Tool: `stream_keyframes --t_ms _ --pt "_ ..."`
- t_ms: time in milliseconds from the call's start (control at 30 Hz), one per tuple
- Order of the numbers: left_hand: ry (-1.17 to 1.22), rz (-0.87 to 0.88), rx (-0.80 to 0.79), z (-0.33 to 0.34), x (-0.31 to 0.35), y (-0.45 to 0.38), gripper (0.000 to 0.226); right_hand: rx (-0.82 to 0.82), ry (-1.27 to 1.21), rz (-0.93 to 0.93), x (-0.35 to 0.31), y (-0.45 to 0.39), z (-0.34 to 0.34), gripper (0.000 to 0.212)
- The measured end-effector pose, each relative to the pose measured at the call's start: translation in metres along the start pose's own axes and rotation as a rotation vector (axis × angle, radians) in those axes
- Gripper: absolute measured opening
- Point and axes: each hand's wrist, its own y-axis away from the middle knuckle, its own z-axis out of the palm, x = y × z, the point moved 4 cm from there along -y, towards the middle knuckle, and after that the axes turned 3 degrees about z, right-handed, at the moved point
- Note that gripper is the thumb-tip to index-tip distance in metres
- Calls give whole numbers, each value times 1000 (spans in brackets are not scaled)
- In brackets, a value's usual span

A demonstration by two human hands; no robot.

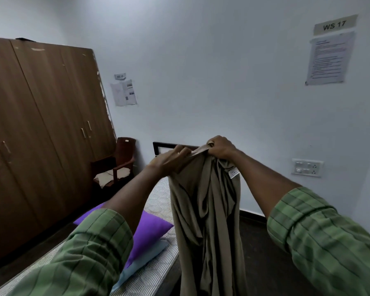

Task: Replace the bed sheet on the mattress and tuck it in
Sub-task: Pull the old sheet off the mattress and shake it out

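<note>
A beige bed sheet [207, 210] hangs bunched in long folds in front of me, with a small white label near its top right. My left hand [169, 160] and my right hand [220, 147] both grip its top hem, held up close together at chest height. Below lies the bare quilted mattress [156, 272], white with a fine pattern, running from the lower left towards the far wall. A purple pillow [150, 233] rests on the mattress over a pale blue one [141, 263]. My sleeves are green checked.
A tall brown wardrobe [41, 135] fills the left side. A dark wooden chair [122, 161] with folded pale cloth on its seat stands beside it. A black bed frame end [165, 146] meets the far wall. A switch panel [307, 167] and papers hang on the white wall.
</note>
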Motion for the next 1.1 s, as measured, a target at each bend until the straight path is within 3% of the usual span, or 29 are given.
stream_keyframes --t_ms 167,233,300,400,533,700,800,900,1000,1033,1100 --pt "-407 36 25 26 -25 19 94 114 -84 92 15 -5 -15 5" --pt "-496 43 12 26 -27 24 83 168 -111 120 21 -5 -21 11" --pt "-530 -14 -117 31 -32 27 59 220 -127 153 26 -6 -26 25" --pt "-573 -126 -292 41 -38 31 32 288 -145 222 33 -4 -30 27" --pt "-385 -212 -439 54 -48 35 31 367 -151 304 42 1 -34 32" --pt "-146 -236 -459 53 -42 27 24 454 -177 407 58 6 -36 37" --pt "-48 -265 -289 43 -49 33 26 453 -158 459 73 5 -38 36" --pt "171 -483 174 24 -61 36 17 357 -106 475 89 5 -41 40" --pt "439 -808 609 4 -73 40 27 214 -72 473 104 8 -40 55" --pt "553 -913 691 3 -79 42 34 177 -60 471 111 6 -40 61" --pt "663 -1056 691 3 -88 46 42 138 -28 469 122 4 -39 67"
